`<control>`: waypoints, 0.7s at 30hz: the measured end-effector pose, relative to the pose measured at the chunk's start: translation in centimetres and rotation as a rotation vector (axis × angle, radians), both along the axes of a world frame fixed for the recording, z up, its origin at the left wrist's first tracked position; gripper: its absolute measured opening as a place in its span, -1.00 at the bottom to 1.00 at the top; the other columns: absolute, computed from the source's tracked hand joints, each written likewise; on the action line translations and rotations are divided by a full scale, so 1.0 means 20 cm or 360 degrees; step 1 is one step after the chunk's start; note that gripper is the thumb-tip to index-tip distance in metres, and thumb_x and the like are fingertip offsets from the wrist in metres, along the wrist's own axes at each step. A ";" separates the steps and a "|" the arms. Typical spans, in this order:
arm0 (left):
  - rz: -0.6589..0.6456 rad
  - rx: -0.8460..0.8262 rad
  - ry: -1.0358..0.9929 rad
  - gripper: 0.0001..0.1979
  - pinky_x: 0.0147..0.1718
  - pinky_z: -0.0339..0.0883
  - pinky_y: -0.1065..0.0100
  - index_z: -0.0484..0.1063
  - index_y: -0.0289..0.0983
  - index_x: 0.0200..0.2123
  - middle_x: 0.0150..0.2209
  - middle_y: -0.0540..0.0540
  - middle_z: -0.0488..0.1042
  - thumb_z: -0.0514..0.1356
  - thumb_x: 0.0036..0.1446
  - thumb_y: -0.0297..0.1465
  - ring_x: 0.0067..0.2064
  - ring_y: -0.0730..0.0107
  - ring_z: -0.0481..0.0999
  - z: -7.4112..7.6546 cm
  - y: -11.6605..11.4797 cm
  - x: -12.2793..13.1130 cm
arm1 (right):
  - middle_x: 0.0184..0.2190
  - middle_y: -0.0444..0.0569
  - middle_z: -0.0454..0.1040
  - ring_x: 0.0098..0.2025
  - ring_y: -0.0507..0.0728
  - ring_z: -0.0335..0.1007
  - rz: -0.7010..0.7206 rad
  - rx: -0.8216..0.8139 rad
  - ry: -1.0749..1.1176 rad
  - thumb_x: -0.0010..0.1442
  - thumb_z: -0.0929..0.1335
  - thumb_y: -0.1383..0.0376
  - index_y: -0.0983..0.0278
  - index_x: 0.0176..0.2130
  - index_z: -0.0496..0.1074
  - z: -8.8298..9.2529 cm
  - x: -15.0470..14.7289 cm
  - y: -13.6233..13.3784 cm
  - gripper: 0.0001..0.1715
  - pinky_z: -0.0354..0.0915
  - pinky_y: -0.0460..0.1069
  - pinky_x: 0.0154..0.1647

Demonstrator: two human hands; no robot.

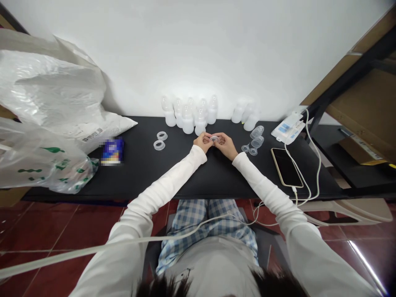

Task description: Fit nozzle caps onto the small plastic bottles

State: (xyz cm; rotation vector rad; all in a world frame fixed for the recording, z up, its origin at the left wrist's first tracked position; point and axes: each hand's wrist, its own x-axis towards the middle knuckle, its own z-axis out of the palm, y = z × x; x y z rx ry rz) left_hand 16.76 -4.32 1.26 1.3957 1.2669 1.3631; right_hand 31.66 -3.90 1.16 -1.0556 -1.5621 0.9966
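Note:
Above the black table, my left hand and my right hand meet, fingers closed on a clear bottle collar ring between them. Whether a nipple is seated inside the ring is too small to tell. Two more collar rings lie to the left of my hands. Behind them stand several capped white baby bottles. To the right are clear dome caps and two small bottle nipples. A further group of white bottles without domes stands near the wall.
Large plastic bags fill the left side, with a blue packet beside them. A phone on a white charging cable and a white-blue package lie at right. One cable crosses above my lap.

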 end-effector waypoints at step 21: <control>0.0031 0.0013 -0.0100 -0.78 -0.54 0.27 0.50 0.38 -0.23 -0.44 -0.62 0.13 0.37 0.35 0.01 -0.28 -0.59 0.59 0.37 0.01 0.00 0.02 | -0.50 -0.13 0.46 -0.51 0.03 0.36 -0.0235 0.0382 -0.0441 0.26 0.29 0.06 0.23 -0.15 0.49 0.09 -0.02 -0.07 -0.66 0.36 -0.03 -0.38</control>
